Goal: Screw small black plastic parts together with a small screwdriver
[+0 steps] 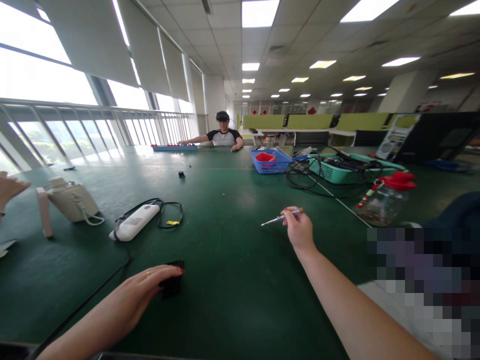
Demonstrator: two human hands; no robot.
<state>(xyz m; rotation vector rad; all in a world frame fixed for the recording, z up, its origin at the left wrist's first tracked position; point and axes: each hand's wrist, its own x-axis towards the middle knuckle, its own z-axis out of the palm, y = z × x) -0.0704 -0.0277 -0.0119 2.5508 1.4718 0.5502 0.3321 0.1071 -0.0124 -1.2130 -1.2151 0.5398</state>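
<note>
Nearest to the camera are the person's two bare forearms (352, 300). At seven o'clock of the view, the left hand (144, 285) lies with its fingers together over a dark object (174, 287) on the green table (225, 250); whether they clamp it, one cannot tell. Between four and five o'clock, the right hand (300, 231) has thumb and fingers clamped on a slim tool (277, 219), probably a screwdriver; its tip points toward eight o'clock, well apart from the dark object. For careful work, it seems wise to press the dark object flat, guide the tool slowly, and leave the left fingertips out of its path. The black cable (98, 291), at nine o'clock from the left hand, is better not pulled.
</note>
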